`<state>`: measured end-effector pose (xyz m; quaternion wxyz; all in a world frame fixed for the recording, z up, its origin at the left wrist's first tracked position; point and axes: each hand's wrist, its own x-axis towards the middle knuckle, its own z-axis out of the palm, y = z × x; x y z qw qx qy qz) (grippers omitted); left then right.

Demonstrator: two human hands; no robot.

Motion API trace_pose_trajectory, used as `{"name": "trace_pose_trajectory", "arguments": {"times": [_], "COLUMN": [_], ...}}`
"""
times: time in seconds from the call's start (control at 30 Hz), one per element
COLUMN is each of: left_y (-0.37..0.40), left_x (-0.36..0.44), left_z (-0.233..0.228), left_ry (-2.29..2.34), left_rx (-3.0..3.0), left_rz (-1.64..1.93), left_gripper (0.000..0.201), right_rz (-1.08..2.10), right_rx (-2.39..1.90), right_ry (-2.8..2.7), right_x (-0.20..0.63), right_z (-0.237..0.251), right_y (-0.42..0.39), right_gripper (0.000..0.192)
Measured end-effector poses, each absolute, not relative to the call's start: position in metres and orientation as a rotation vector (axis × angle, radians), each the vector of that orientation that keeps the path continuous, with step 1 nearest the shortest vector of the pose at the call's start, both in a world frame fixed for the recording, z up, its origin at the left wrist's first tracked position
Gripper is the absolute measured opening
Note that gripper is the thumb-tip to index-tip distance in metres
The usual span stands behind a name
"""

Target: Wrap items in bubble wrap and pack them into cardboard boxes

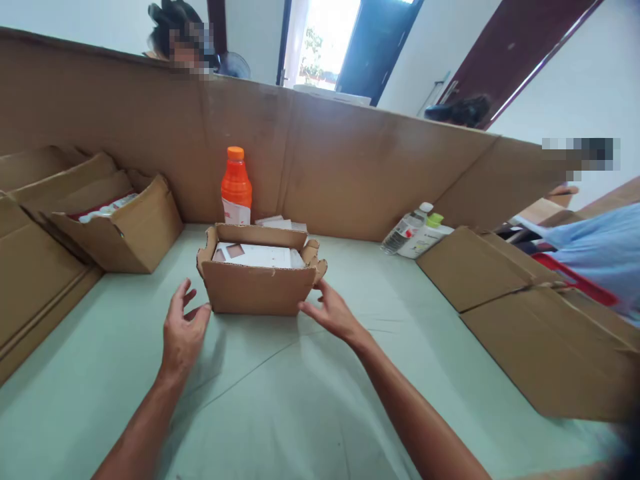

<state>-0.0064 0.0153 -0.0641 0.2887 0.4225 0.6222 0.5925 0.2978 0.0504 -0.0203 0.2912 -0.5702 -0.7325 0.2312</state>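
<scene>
A small open cardboard box [255, 288] stands on the pale green table [280, 400], with white cards or packets inside it. My left hand [181, 331] hovers just beside the box's front left corner, fingers apart, holding nothing. My right hand [333, 311] rests at the box's front right corner, fingertips touching or nearly touching the cardboard; fingers are spread and nothing is gripped.
An orange bottle [236, 187] stands behind the box. A larger open carton [125, 230] sits at the left, flat cardboard sheets [525, 320] at the right. A clear bottle [406, 229] and white bottle [425, 239] lie by the cardboard wall [350, 160]. Other people are beyond the wall and at the right.
</scene>
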Motion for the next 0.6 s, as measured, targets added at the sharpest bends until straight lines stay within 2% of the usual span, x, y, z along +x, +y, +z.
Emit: {"name": "trace_pose_trajectory", "arguments": {"times": [0.17,0.3,0.37,0.5,0.53,0.6], "left_y": [0.048,0.035,0.017,-0.009,-0.010,-0.009], "left_x": [0.019,0.080,0.108,0.118,0.113,0.102], "left_z": [-0.047,-0.050,-0.055,-0.060,-0.060,-0.060], "left_ry": [1.441,1.293,1.182,1.183,1.243,1.384], "left_rx": [1.155,1.209,1.217,1.256,1.314,1.433], "left_rz": [1.444,1.348,1.255,1.123,1.104,1.075], "left_gripper": [0.060,0.060,0.060,0.061,0.059,0.059], "right_rz": [0.705,0.551,0.448,0.434,0.461,0.541], "right_rx": [-1.540,-1.638,-1.741,-1.859,-1.831,-1.714], "right_ry": [-1.929,-1.857,-1.819,-1.743,-1.708,-1.634], "right_x": [0.281,0.349,0.383,0.408,0.409,0.414], "right_z": [-0.028,-0.024,-0.027,-0.041,-0.046,-0.054], "right_y": [0.065,0.023,-0.017,-0.088,-0.095,-0.098], "right_gripper": [0.046,0.034,0.035,0.041,0.049,0.079]}}
